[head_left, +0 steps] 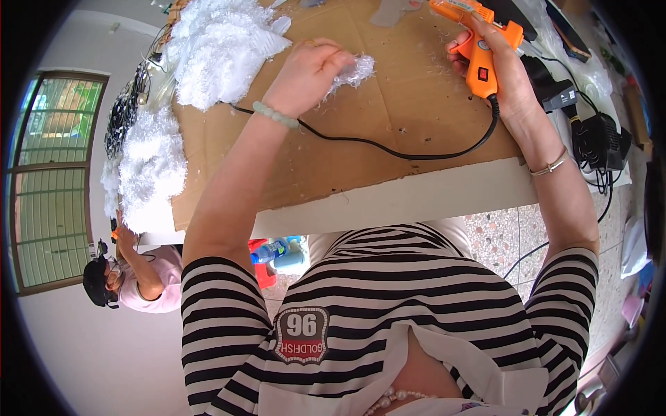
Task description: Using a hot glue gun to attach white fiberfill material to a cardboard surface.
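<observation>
My left hand (312,73) is closed over the cardboard. It pinches a small tuft of shaggy white tinsel-like material (359,71), which sticks out past the fingertips. My fingers hide part of that tuft. On the right, my right hand (505,69) wraps round an orange hot glue gun (481,66), fingers by its trigger. The gun's front end reaches toward the top edge of the view. From its handle a black cord (388,149) curves left across the cardboard and passes behind my left wrist.
Brown cardboard (416,125) covers the white table (388,191). Fluffy white material (222,48) is heaped at far left, with a second pile (149,163) below. Black adapters and cables (602,142) lie at right. A co-worker in pink (156,281) works at the left.
</observation>
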{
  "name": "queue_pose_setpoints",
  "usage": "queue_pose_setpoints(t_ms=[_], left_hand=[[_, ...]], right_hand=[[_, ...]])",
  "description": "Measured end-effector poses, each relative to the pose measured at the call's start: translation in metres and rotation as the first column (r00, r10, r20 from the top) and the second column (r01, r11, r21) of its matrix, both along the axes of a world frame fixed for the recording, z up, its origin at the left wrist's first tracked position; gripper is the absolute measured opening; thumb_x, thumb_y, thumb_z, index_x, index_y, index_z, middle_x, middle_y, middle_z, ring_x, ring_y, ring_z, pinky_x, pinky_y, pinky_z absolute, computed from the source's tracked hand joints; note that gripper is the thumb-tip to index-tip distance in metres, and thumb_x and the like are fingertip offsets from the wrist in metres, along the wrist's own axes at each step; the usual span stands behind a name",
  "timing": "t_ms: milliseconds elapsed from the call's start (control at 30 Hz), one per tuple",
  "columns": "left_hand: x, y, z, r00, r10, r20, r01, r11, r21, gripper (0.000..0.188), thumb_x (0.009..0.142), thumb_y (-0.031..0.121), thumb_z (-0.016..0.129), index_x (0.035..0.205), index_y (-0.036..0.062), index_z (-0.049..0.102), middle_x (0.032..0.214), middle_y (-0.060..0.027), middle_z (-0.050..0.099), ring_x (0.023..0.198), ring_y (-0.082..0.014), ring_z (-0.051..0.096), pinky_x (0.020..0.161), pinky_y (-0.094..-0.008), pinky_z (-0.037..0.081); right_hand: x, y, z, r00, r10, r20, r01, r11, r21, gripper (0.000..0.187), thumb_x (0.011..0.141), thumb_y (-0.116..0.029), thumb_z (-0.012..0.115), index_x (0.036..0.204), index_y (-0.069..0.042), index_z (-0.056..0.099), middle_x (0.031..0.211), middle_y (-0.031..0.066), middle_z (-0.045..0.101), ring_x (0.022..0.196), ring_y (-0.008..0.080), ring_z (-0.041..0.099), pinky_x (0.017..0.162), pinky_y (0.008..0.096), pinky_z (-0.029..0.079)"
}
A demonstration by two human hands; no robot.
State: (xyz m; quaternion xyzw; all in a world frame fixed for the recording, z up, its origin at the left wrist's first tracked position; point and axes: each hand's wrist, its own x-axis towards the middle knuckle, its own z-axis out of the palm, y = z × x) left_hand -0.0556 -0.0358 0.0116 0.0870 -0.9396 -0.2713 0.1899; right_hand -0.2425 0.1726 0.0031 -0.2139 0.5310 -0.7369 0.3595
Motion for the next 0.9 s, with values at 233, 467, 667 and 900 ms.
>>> queue_pose_setpoints(t_ms=[233, 467, 667, 900], left_hand=[[0.002, 0.007, -0.006, 0.979, 0.156, -0.133, -0.166, 0.984, -0.064, 0.019, 0.080, 0.024, 0.064, 0.079, 0.0055, 0.068, 0.082, -0.0073, 0.064, 0.075, -0.0246, 0.056, 0.077, -0.0339, 0.044], [0.002, 0.006, -0.018, 0.984, 0.168, -0.053, -0.175, 0.967, -0.186, 0.009, 0.071, 0.017, 0.069, 0.070, 0.0087, 0.065, 0.074, -0.0044, 0.063, 0.071, -0.0224, 0.058, 0.091, -0.0394, 0.038], [0.030, -0.004, -0.007, 0.973, 0.159, -0.168, -0.183, 0.973, -0.139, 0.008, 0.074, 0.008, 0.062, 0.080, 0.0090, 0.066, 0.081, -0.0066, 0.063, 0.073, -0.0225, 0.058, 0.087, -0.0377, 0.041], [0.023, -0.002, 0.004, 0.944, 0.096, -0.316, -0.179, 0.954, -0.243, 0.012, 0.078, 0.011, 0.060, 0.088, 0.0096, 0.066, 0.095, -0.0063, 0.064, 0.096, -0.0261, 0.053, 0.083, -0.0376, 0.042]], right_hand=[[0.000, 0.001, 0.000, 1.000, -0.022, 0.012, 0.022, 1.000, 0.012, 0.031, 0.089, -0.036, 0.052, 0.084, -0.006, 0.056, 0.079, 0.0079, 0.062, 0.073, 0.0147, 0.060, 0.065, 0.0256, 0.049], [0.005, -0.003, 0.003, 0.998, -0.024, 0.066, 0.027, 0.998, -0.049, 0.032, 0.090, -0.037, 0.052, 0.084, -0.006, 0.056, 0.079, 0.0085, 0.062, 0.071, 0.0145, 0.059, 0.065, 0.0254, 0.048], [0.002, -0.001, 0.000, 0.996, -0.019, 0.082, 0.023, 0.999, -0.042, 0.033, 0.090, -0.037, 0.052, 0.083, -0.006, 0.056, 0.079, 0.0083, 0.063, 0.072, 0.0141, 0.059, 0.065, 0.0249, 0.048], [0.002, 0.000, 0.001, 0.999, -0.010, 0.047, 0.011, 1.000, -0.022, 0.034, 0.090, -0.039, 0.051, 0.081, -0.006, 0.057, 0.079, 0.0081, 0.063, 0.074, 0.0145, 0.059, 0.066, 0.0251, 0.048]])
